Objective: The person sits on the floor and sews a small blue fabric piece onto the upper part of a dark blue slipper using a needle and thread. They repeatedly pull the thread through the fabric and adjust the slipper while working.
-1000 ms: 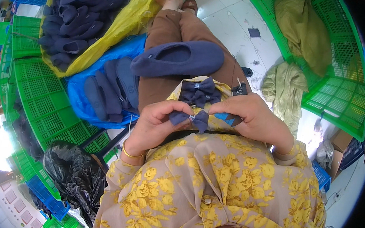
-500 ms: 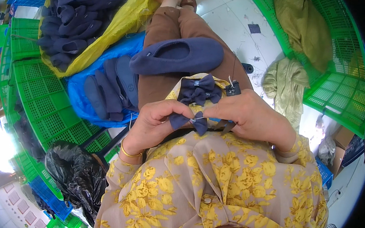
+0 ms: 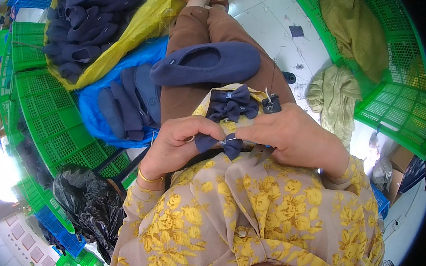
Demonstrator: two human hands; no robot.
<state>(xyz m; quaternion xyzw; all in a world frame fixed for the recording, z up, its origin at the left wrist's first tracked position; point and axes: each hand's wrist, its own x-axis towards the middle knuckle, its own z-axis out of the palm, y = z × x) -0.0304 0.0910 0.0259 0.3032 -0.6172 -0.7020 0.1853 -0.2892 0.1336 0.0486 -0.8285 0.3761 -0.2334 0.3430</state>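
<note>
A small navy fabric bow (image 3: 231,149) is pinched between my two hands in front of my waist. My left hand (image 3: 177,138) is closed on its left side, thumb and index finger together. At its right edge are the closed thumb and fingertips of my right hand (image 3: 298,141). A thin pale line, a needle or thread, crosses the bow's middle. Grey metal blades (image 3: 261,155) jut from under my right palm. Just above that hand is a small dark thread spool (image 3: 271,105). More navy bows (image 3: 232,104) lie on the yellow-patterned cloth in my lap.
One navy slipper (image 3: 207,64) rests across my thighs. Flat navy pieces (image 3: 130,103) lie on a blue bag (image 3: 88,107) to the left, near a yellow sack (image 3: 140,37) heaped with slippers. Green crates (image 3: 54,111) flank both sides. A black plastic bag (image 3: 88,208) sits lower left.
The bow and both hands have shifted only slightly. The grey blades under my right palm now show more plainly, pointing downward.
</note>
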